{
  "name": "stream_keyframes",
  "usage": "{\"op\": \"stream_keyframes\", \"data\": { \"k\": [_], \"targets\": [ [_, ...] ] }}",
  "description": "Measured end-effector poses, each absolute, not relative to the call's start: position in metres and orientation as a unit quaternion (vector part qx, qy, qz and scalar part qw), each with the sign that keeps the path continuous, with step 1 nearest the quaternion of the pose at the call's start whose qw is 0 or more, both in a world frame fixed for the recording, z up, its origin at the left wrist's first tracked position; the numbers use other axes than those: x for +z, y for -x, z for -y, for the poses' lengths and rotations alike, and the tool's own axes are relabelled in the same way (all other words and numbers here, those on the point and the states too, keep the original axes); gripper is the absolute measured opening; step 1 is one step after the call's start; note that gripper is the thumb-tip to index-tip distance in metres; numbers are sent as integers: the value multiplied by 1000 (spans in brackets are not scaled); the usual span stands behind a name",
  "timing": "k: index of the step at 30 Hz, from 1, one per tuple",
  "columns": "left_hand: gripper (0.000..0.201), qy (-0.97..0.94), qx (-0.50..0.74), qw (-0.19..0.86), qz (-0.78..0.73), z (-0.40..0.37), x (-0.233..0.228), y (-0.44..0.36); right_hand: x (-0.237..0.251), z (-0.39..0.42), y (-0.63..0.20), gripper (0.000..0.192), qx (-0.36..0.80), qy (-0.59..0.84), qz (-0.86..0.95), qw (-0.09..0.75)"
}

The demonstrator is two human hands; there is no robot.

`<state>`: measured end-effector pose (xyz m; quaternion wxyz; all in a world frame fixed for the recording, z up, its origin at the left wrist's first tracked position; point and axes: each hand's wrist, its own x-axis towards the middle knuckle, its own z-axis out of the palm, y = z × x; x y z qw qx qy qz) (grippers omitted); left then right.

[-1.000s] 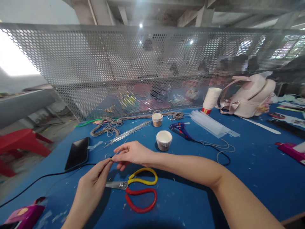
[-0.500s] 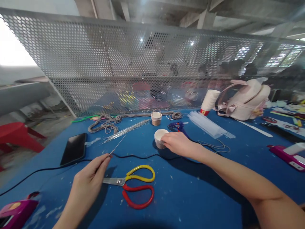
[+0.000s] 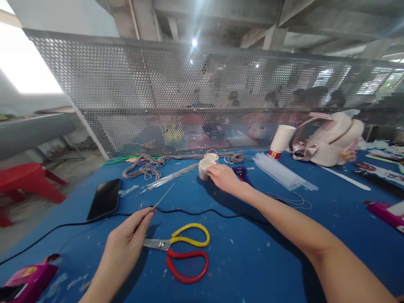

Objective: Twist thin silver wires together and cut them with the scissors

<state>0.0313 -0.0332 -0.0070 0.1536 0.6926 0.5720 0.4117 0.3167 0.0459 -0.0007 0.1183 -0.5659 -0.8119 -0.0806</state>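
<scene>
My left hand (image 3: 129, 237) is closed in a pinch around a thin light wire (image 3: 164, 194), which points up and away. My right hand (image 3: 225, 179) grips the side of a small white paper cup (image 3: 204, 171) at the back of the table. Just behind that cup stands another small cup with an arched handle (image 3: 212, 155), partly hidden by it. Beside my left hand lie scissors (image 3: 189, 240) with one yellow and one red handle loop. A blue glue gun (image 3: 242, 171) rests right behind my right hand, partly covered by it.
Silvery wires (image 3: 170, 179), grey cord (image 3: 143, 167) and a black phone (image 3: 104, 198) lie on the left. Clear strips (image 3: 279, 170), stacked paper cups (image 3: 282, 141) and a pink backpack (image 3: 330, 141) are at right. A black cable (image 3: 202, 212) crosses the blue table, backed by a perforated screen (image 3: 135, 84).
My right hand has carried the cup back and slightly left, up to the handled cup. My left hand keeps its pinch on the wire. The whole view has shifted slightly.
</scene>
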Motion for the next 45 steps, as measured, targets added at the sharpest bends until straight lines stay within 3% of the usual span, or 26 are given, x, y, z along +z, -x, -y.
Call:
{"op": "stream_keyframes", "data": {
  "k": [8,11,15,22,27,34,39,45],
  "targets": [
    [39,-696,399,151,-577,35,-6,-35,5,-19,-313,31,-77,561,807,168],
    [41,-693,393,159,-583,35,-7,-36,1,16,-295,23,-32,430,880,199],
    [41,-683,390,175,-592,36,-10,-37,-16,59,-266,20,51,286,952,93],
    [32,-663,375,224,-608,41,-3,-40,-18,66,-248,18,115,344,931,35],
    [26,-622,410,293,-600,42,2,-40,-7,61,-271,33,250,426,866,74],
    [42,-506,437,446,-595,45,11,-43,-2,63,-313,77,545,516,649,130],
    [42,-502,439,467,-581,46,16,-42,3,61,-306,59,696,443,519,225],
    [50,-472,412,549,-553,53,16,-42,2,52,-281,44,642,403,613,222]
  ]
}}
